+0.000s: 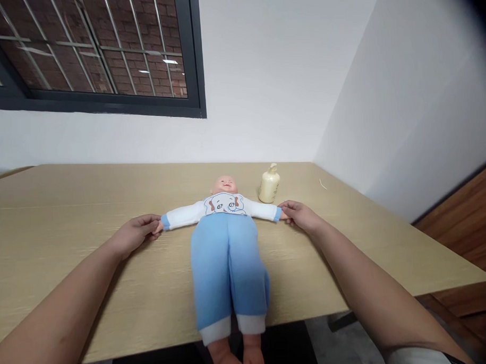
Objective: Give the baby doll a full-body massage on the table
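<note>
A baby doll [227, 246] lies on its back on the wooden table, its head toward the wall and its feet hanging past the front edge. It wears blue trousers with white cuffs and a white top with an elephant print. Both doll arms are stretched out sideways. My left hand [140, 232] is closed on the doll's hand at the left, just beyond the blue cuff. On the other side my right hand [302, 214] pinches the doll's other hand. A cream pump bottle [269, 184] stands upright behind the doll's arm on the right.
The light wooden table [111, 298] reaches back to the white wall. A thin white strip [323, 184] lies at its far right. A dark-framed barred window [194, 56] is at the upper left. Brown wooden furniture [468, 227] stands to the right.
</note>
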`<state>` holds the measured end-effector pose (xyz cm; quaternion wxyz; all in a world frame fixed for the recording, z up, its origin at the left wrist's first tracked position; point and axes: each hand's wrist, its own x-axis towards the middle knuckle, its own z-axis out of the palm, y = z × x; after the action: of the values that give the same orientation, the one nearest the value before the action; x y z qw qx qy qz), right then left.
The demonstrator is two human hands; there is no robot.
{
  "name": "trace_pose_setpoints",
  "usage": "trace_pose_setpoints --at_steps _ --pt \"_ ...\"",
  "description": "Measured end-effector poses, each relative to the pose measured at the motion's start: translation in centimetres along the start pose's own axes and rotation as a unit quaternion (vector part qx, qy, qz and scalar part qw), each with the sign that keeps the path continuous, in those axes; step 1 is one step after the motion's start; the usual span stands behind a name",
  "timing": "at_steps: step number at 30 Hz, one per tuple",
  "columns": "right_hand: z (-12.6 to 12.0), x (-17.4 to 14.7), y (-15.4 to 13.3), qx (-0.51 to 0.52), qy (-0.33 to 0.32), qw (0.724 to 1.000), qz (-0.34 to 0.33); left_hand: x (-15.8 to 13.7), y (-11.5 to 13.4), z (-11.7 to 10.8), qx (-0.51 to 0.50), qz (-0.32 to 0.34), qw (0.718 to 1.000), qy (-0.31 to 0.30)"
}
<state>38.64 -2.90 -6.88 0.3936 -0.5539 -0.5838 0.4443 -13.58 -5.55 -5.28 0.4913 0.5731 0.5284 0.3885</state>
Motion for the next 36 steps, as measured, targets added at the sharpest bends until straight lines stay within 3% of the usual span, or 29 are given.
trace_pose_setpoints --at_steps 8,16,23,36 --pt "0.2 0.1 -0.2 0.015 0.027 0.999 0.014 -0.4 1.1 0.8 -0.033 -0.013 0.998 0.052" --pt "0.0 0.5 0.4 0.048 0.017 0.998 0.022 -0.1 0.2 0.0 -0.075 -0.027 0.997 0.022" --pt "-0.1 0.7 0.6 0.071 -0.002 0.997 0.007 -0.3 -0.2 -0.3 -0.045 -0.008 0.999 -0.021" --pt "-0.1 0.1 0.0 0.053 -0.055 0.997 -0.025 -0.7 0.3 0.1 0.020 0.004 1.000 0.000"
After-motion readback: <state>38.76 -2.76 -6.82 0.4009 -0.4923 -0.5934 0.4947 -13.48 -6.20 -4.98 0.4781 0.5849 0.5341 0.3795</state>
